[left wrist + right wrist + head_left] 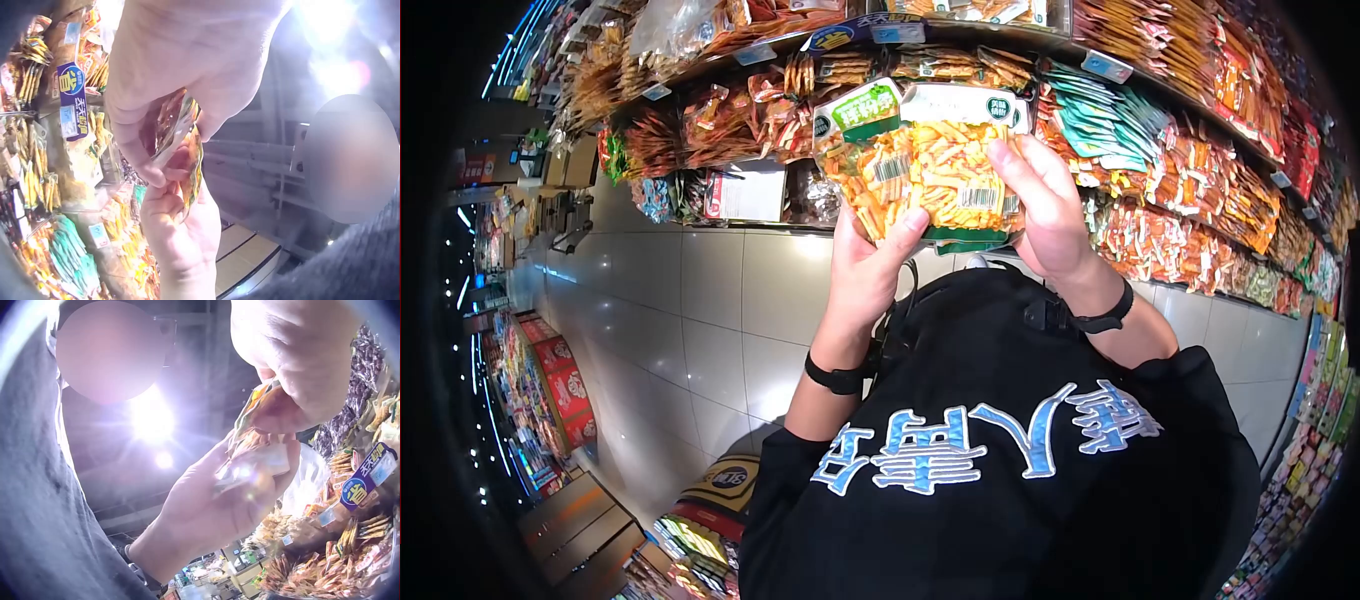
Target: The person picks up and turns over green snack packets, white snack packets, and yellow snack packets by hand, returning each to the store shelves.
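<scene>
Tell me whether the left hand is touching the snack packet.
Touching. The head view shows the left hand gripping the snack packet at its lower edge, thumb pressed on the front.

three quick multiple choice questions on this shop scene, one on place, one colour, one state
1. Where are the snack packs? A on the floor; B in both hands, before the shelves; C in a basket
2. What colour are the wristbands? A black; B red; C white
3. How is the right hand? A hanging free; B flat on a shelf; C gripping the packs

Answers:
1 B, the left hand and right hand hold them up.
2 A, both bands are black.
3 C, its fingers curl over the packs' edge.
</scene>
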`<action>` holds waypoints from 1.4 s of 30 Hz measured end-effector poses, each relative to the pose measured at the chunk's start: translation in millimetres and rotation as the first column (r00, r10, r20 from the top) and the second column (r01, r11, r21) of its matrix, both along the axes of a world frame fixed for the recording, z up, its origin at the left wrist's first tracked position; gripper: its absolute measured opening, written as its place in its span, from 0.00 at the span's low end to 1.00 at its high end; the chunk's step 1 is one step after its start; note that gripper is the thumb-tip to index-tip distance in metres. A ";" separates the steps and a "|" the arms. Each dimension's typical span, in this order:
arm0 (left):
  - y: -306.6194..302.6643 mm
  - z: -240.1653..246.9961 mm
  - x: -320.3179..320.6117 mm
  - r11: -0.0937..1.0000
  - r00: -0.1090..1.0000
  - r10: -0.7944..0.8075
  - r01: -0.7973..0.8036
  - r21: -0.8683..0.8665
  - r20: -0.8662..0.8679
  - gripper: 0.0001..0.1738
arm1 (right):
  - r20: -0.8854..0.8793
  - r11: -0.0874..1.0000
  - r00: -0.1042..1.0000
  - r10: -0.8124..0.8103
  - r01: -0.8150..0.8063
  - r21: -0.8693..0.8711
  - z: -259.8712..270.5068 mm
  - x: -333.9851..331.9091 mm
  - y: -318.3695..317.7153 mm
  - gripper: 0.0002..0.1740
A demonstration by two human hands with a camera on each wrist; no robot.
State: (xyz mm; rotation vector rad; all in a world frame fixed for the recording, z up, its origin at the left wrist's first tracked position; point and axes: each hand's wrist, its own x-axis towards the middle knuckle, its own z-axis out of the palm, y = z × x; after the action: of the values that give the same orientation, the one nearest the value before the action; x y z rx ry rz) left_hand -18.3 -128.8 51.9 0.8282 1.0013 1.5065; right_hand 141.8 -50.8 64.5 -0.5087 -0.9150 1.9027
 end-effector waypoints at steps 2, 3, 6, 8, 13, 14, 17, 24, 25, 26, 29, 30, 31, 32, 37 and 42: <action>5.0 -0.6 11.3 1.000 1.000 0.010 -0.010 0.004 0.002 0.26 | 0.001 1.000 1.000 0.011 -0.011 -0.010 -2.0 10.5 7.0 0.17; 6.4 -1.0 17.1 1.000 1.000 0.023 -0.023 0.004 0.001 0.26 | 0.002 1.000 1.000 0.017 -0.017 -0.015 -3.3 15.5 10.1 0.17; 10.0 -3.9 33.9 0.999 0.999 0.052 -0.052 0.000 0.009 0.26 | 0.040 0.999 0.998 0.037 -0.037 -0.025 -7.2 31.4 17.2 0.16; 11.5 -6.3 42.7 0.998 0.998 0.055 -0.055 -0.011 0.029 0.26 | 0.027 0.998 0.998 0.050 -0.049 -0.028 -7.1 38.9 20.4 0.16; 17.1 -8.5 54.2 0.999 0.999 0.042 -0.041 -0.035 0.011 0.27 | 0.013 0.997 0.998 0.058 -0.057 -0.044 -5.5 50.5 26.5 0.16; 18.4 -8.8 56.3 0.998 0.999 0.047 -0.046 -0.032 0.011 0.28 | 0.013 0.998 0.999 0.048 -0.048 -0.038 -7.0 51.8 28.0 0.17; 24.3 -6.4 60.5 0.999 0.999 0.041 -0.041 -0.016 0.013 0.29 | 0.007 0.999 1.000 0.005 -0.005 -0.051 -4.0 55.5 27.1 0.16; 32.7 -8.8 71.8 1.000 0.999 -0.006 0.005 -0.009 -0.033 0.30 | 0.114 0.998 0.993 0.009 -0.016 0.060 -5.6 71.1 32.8 0.16; 32.8 -9.3 72.6 1.000 0.999 -0.002 0.001 -0.015 -0.040 0.30 | 0.131 0.997 0.991 0.021 -0.031 0.074 -6.9 72.2 33.5 0.16; 32.4 -7.8 72.8 0.999 0.999 0.005 -0.007 -0.032 -0.045 0.31 | 0.123 0.998 0.992 0.018 -0.025 0.056 -5.2 71.3 32.8 0.16; 29.6 -11.1 74.3 1.000 0.996 0.015 -0.016 -0.009 -0.085 0.27 | 0.127 0.999 0.992 0.015 -0.018 0.027 -3.2 69.6 31.3 0.16; 29.3 -14.8 74.2 0.999 0.999 0.042 -0.043 -0.023 -0.015 0.26 | 0.146 0.999 0.989 0.013 -0.018 0.035 -8.8 71.2 32.7 0.16; 29.9 -20.0 73.7 0.997 0.996 0.071 -0.069 -0.039 0.053 0.25 | 0.164 0.999 0.986 0.012 -0.019 0.042 -12.1 73.1 34.2 0.16; 30.4 -22.9 72.7 0.994 0.987 0.101 -0.095 -0.057 0.121 0.24 | 0.137 0.999 0.991 0.008 -0.012 0.031 -12.3 75.6 35.1 0.16; 28.9 -12.9 63.9 0.999 0.955 -0.020 0.027 -0.020 0.296 0.22 | -0.015 0.995 0.997 -0.072 0.071 -0.064 -8.6 81.2 41.1 0.18; 28.4 -13.7 61.0 1.000 0.968 0.017 -0.019 0.005 0.250 0.22 | -0.040 0.997 0.999 0.009 -0.012 -0.070 -6.5 85.8 43.5 0.19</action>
State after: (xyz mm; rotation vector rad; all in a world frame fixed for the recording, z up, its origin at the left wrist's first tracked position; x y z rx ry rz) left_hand 42.7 -100.4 38.2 0.6170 0.8184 1.5863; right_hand 227.6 -7.3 58.0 -0.5067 -0.8290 1.9531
